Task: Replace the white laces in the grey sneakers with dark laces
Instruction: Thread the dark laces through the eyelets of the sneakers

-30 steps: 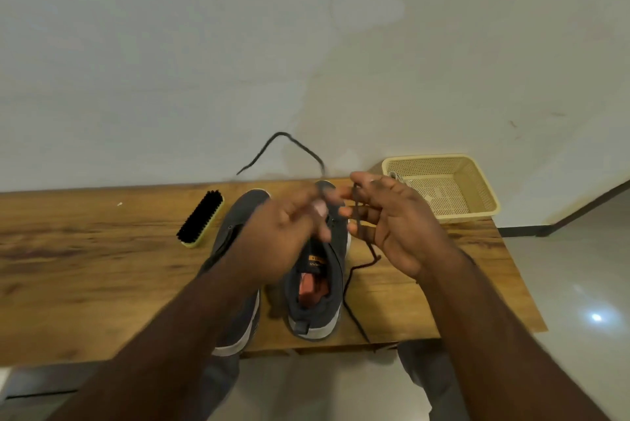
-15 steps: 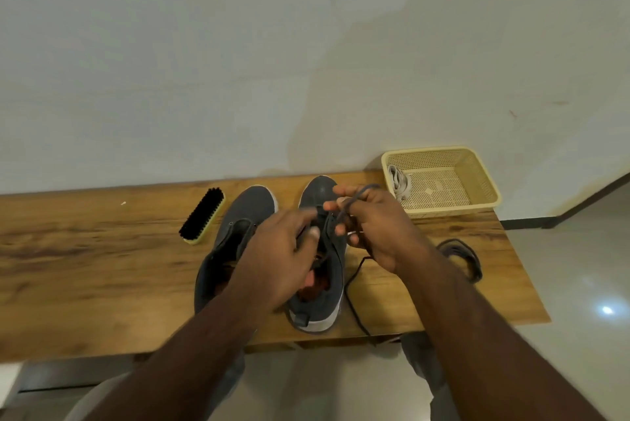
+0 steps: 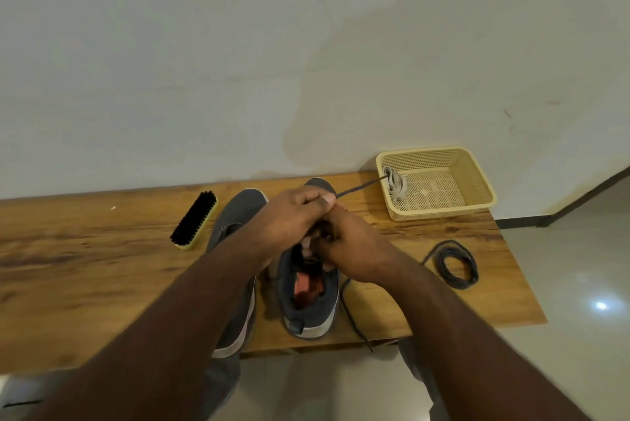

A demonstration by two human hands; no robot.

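Observation:
Two grey sneakers stand side by side on the wooden table (image 3: 85,270): the left sneaker (image 3: 238,212) partly under my left forearm, the right sneaker (image 3: 308,304) with its red insole showing. My left hand (image 3: 293,216) pinches the end of a dark lace (image 3: 358,188), which sticks out toward the basket. My right hand (image 3: 351,250) holds the right sneaker's tongue area with curled fingers; the eyelets are hidden. Another stretch of that lace (image 3: 351,318) trails off the table's front edge. A coiled dark lace (image 3: 455,263) lies to the right. White laces (image 3: 395,183) lie in the basket.
A yellow mesh basket (image 3: 477,195) stands at the table's back right corner. A shoe brush (image 3: 194,219) with black bristles lies left of the sneakers. The wall runs close behind the table. The table's right edge drops to a tiled floor (image 3: 579,284).
The lace that arced high above the table a second ago has been drawn down; my left hand has moved over the sneaker's top and now pinches the lace end. The view tilted down slightly.

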